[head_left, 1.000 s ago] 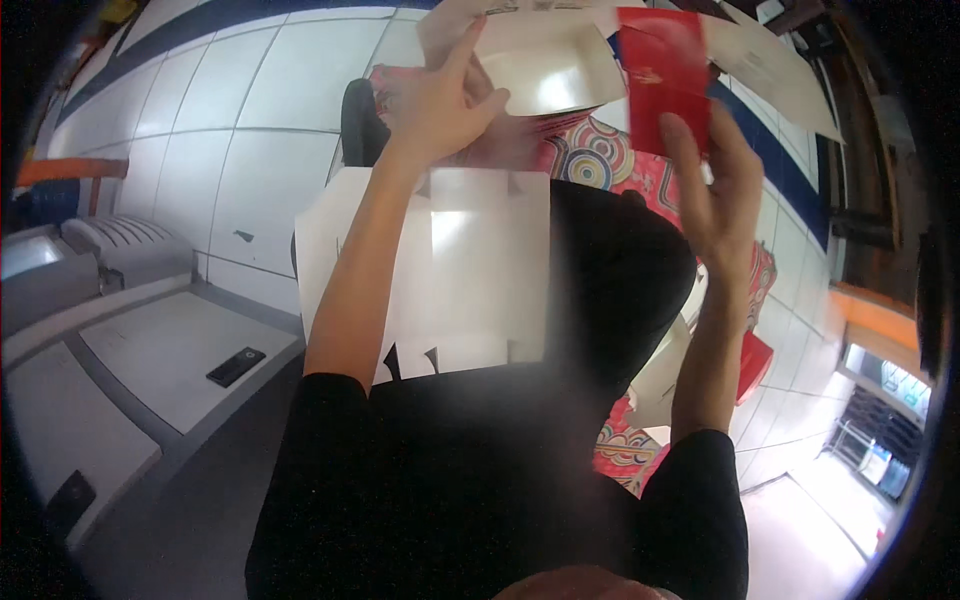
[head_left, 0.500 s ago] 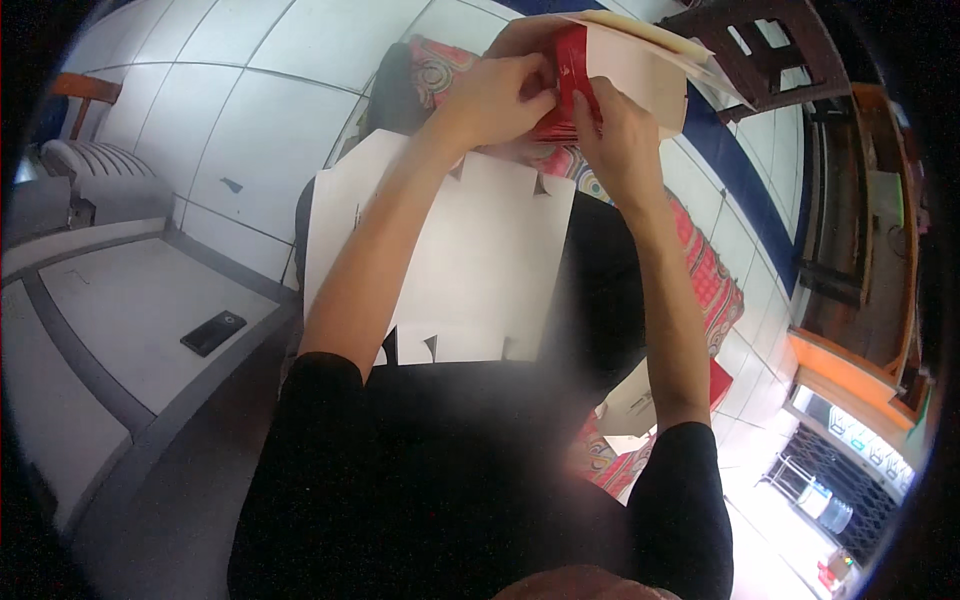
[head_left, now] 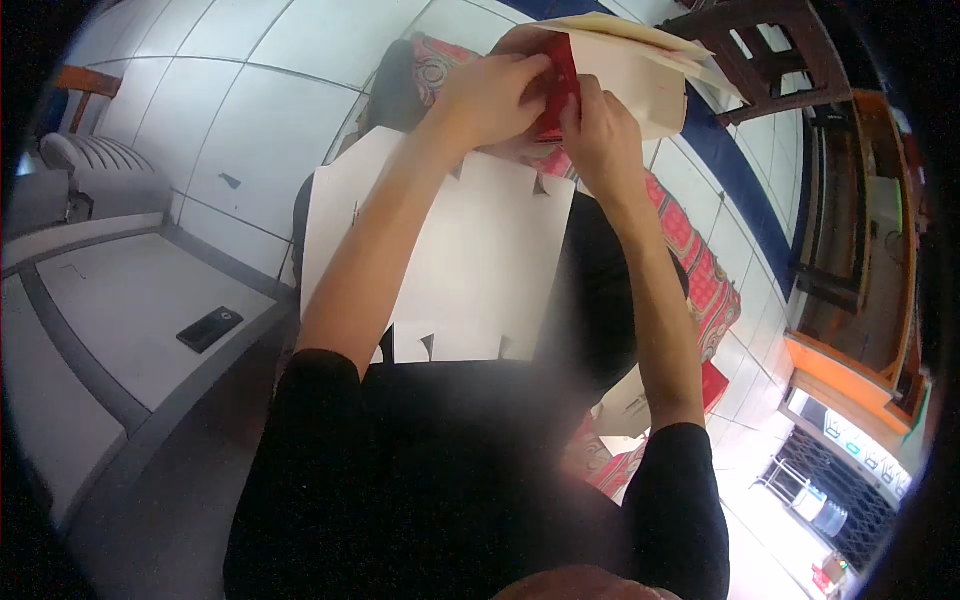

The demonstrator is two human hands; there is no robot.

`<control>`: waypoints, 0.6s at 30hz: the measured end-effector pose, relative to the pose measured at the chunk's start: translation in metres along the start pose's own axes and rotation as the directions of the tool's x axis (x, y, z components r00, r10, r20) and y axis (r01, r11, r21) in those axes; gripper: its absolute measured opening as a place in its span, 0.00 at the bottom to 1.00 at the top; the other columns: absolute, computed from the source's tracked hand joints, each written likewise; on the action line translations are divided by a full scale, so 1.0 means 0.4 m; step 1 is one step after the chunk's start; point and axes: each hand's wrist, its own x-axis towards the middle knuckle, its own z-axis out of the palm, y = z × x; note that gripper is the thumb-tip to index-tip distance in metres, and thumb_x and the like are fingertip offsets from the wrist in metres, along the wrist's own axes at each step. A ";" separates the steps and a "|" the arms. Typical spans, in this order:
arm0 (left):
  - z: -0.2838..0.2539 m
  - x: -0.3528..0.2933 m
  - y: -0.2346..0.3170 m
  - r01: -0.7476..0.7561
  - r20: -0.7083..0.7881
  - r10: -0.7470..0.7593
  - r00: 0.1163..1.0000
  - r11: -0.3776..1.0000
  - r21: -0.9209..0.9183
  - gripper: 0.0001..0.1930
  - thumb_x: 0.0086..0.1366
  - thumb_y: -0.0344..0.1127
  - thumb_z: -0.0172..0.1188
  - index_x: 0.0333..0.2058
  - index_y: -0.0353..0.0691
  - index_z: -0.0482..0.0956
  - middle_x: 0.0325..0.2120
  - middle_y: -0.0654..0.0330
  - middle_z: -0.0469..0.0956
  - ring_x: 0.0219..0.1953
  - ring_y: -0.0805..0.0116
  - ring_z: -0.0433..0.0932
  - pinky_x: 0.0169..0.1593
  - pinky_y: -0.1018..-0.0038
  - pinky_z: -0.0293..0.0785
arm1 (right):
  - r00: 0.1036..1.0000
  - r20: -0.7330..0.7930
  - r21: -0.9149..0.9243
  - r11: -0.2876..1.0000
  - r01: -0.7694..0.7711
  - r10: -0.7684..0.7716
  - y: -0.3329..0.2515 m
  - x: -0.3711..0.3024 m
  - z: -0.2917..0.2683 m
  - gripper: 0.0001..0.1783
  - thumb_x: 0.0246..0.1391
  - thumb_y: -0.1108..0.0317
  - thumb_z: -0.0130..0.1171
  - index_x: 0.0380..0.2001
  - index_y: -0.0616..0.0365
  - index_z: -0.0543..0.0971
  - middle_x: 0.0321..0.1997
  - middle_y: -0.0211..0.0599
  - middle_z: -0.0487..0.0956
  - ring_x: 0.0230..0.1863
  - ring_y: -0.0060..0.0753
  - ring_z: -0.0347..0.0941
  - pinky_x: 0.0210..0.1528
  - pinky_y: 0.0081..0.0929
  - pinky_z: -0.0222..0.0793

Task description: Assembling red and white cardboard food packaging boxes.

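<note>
Both hands are up at the far side of my lap, gripping a red cardboard piece (head_left: 560, 80) between them. My left hand (head_left: 495, 98) is closed on its left side with the fingers bent. My right hand (head_left: 603, 135) pinches its right edge between thumb and fingers. Across my legs lies a flat white cardboard sheet (head_left: 480, 260) with small notches cut along its near and far edges; my left forearm crosses over it. Just behind the hands are cream cardboard pieces (head_left: 635, 85), partly stacked. Whether the red piece joins them is hidden.
A red patterned cloth (head_left: 705, 280) lies under and beside my legs. Another cardboard piece (head_left: 628, 405) rests by my right elbow. To the left, a dark phone (head_left: 210, 329) sits on a white and grey surface (head_left: 120, 310). A dark brown stool-like frame (head_left: 765, 60) stands at the far right.
The red cardboard piece has shifted slightly left and tilted, showing a narrower, darker face. My right hand has moved a little left with it. The white sheet stays on my lap.
</note>
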 end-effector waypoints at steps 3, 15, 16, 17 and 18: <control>0.003 0.002 -0.011 -0.007 -0.083 0.012 0.996 0.998 0.068 0.22 0.60 0.42 0.63 0.55 0.49 0.81 0.43 0.54 0.86 0.44 0.48 0.85 0.47 0.53 0.82 | 1.000 0.011 0.015 1.000 0.022 -0.022 -0.005 0.009 0.011 0.13 0.57 0.71 0.60 0.43 0.63 0.73 0.27 0.51 0.80 0.33 0.57 0.78 0.36 0.52 0.74; 0.072 0.012 -0.080 0.020 -0.069 -0.014 0.997 0.995 0.093 0.21 0.65 0.49 0.60 0.54 0.50 0.81 0.46 0.53 0.86 0.41 0.43 0.86 0.43 0.49 0.81 | 0.995 0.096 0.140 0.989 -0.044 0.031 0.037 0.013 -0.014 0.18 0.62 0.67 0.62 0.53 0.62 0.78 0.32 0.53 0.82 0.34 0.56 0.79 0.40 0.49 0.75; 0.075 0.006 -0.075 0.007 -0.067 -0.005 0.998 1.000 0.028 0.22 0.65 0.50 0.60 0.54 0.49 0.81 0.46 0.52 0.85 0.42 0.43 0.85 0.44 0.49 0.81 | 0.995 0.090 0.132 0.990 -0.051 0.039 0.063 0.015 -0.032 0.18 0.62 0.67 0.62 0.53 0.62 0.78 0.32 0.53 0.82 0.34 0.56 0.79 0.40 0.49 0.75; 0.081 0.005 -0.067 -0.004 -0.070 0.002 0.998 0.999 -0.038 0.22 0.66 0.50 0.59 0.55 0.47 0.80 0.47 0.51 0.85 0.42 0.42 0.85 0.45 0.49 0.80 | 0.986 -0.157 -0.040 0.997 -0.058 0.051 0.098 0.013 -0.053 0.18 0.62 0.65 0.63 0.52 0.60 0.80 0.34 0.53 0.83 0.36 0.57 0.80 0.47 0.50 0.73; 0.075 0.007 -0.049 -0.004 -0.071 -0.002 0.997 0.996 -0.092 0.23 0.66 0.50 0.59 0.55 0.46 0.79 0.47 0.50 0.84 0.43 0.42 0.84 0.45 0.49 0.80 | 0.920 -0.391 -0.201 0.974 -0.106 0.019 0.134 0.008 -0.071 0.17 0.61 0.64 0.64 0.52 0.58 0.82 0.36 0.54 0.83 0.39 0.58 0.80 0.53 0.51 0.72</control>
